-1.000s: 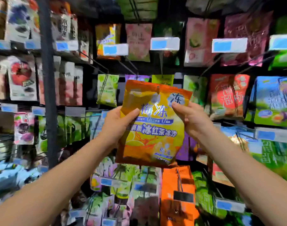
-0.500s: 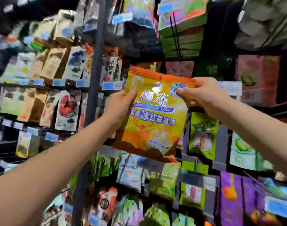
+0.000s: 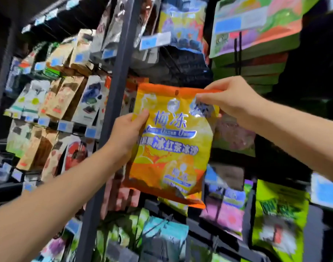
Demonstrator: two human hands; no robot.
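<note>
Left hand gripped left edge of orange-yellow snack bag, thumb on front, fingers behind. Right hand pinched bag's top right corner, thumb in front. Bag was held upright, slightly tilted, in front of dark upright post and hanging packets. Lime-green packet hung lower right; brown pouches stood on left shelves.

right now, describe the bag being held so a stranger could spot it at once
Find the dark upright post mid-rack. Just right of it, the left hand and right hand hold one pouch. It is orange-edged and yellow with blue-white lettering, unlike the hanging packs around.
</note>
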